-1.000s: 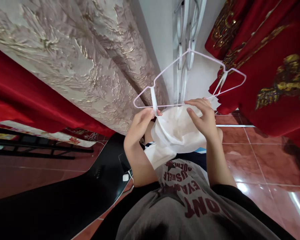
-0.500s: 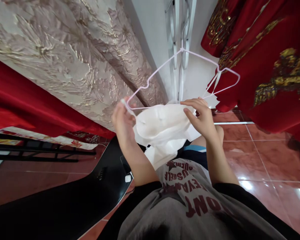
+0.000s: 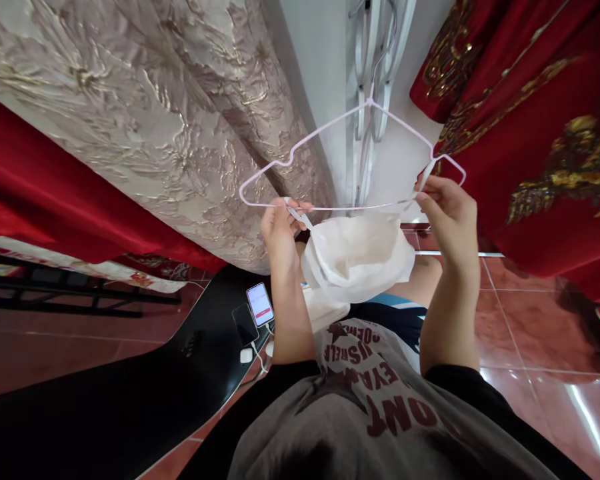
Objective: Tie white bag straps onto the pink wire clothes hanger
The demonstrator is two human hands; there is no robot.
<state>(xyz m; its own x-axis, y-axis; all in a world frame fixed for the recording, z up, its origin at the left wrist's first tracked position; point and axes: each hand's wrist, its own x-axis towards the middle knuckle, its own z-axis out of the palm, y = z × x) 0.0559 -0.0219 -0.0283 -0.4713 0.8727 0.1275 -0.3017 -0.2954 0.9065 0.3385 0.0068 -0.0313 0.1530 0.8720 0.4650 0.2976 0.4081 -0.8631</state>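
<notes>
Red marbled tile floor, pale embossed drapery with metallic flowers at left, red cloth with gold embellishment at right. Glossy black curved surface lower left, two phones on it, one lit, one dark.

Thin pink notched clothes hanger hangs by its hook in front of the wall. Soft white bag with strap handles sits below its lower bar, mouth open, over the wearer's lap.

Progress, judged: about half. Right white strap is looped at the hanger's right notch. Left white strap is down at the lower bar; left notch bare, so that side looks not yet done. Can't tell if it wraps the bar.

Left hand pinches the left strap, fingers lying along the bar. Right hand raised higher, thumb and fingers closed on the right strap. Both forearms reach forward, elbows bent, well apart.
</notes>
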